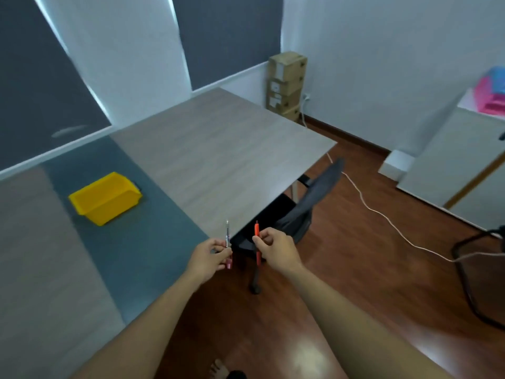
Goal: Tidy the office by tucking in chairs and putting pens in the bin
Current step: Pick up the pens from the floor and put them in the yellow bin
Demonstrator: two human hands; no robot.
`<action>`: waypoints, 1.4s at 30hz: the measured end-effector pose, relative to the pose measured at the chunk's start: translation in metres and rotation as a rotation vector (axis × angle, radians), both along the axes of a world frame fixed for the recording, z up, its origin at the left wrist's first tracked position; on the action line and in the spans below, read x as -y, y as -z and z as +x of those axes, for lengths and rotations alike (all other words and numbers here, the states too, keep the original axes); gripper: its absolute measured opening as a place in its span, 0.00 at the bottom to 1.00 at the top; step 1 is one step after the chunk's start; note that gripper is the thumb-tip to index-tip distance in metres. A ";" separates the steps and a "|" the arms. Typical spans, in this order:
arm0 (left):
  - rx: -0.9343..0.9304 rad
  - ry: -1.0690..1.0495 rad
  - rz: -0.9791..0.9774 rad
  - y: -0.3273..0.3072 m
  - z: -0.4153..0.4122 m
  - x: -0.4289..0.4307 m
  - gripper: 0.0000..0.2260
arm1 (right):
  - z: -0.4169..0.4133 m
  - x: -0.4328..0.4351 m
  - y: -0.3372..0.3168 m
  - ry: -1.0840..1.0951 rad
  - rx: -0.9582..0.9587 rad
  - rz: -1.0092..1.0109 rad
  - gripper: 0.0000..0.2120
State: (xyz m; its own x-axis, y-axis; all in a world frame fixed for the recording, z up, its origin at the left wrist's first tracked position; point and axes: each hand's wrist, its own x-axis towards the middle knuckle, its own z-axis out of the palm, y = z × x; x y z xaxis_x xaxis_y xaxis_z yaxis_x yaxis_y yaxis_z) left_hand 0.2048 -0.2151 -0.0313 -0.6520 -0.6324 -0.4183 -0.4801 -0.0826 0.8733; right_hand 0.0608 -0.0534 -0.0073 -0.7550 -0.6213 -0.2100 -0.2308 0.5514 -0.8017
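My left hand is shut on a clear pen with a pink end, held upright just over the near corner of the table. Close beside it, my right hand grips an orange pen, also upright, above the floor. A yellow bin stands open on the table's grey-blue strip, well to the left of and beyond both hands. A black office chair sits pushed under the table's right edge, its backrest sticking out just beyond my right hand.
Stacked cardboard boxes stand in the far corner. A white cable runs across the wooden floor. At the right are a white cabinet with pink trays on top and a black chair base.
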 end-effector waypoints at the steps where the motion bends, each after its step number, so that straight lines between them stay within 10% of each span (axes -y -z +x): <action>1: -0.003 -0.021 0.003 0.001 0.010 0.018 0.09 | 0.006 0.021 0.002 -0.025 0.003 0.003 0.10; 42: -0.021 -0.800 0.105 0.028 0.122 0.408 0.11 | 0.012 0.571 0.063 -0.694 0.084 0.105 0.11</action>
State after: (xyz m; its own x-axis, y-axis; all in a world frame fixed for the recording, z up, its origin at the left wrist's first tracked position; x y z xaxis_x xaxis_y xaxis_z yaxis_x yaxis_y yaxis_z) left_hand 0.3269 -0.6230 -0.0597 -0.0270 -0.8688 -0.4945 -0.2247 -0.4767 0.8498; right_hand 0.0725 -0.6239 -0.0707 -0.1704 -0.9266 -0.3352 -0.4965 0.3746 -0.7831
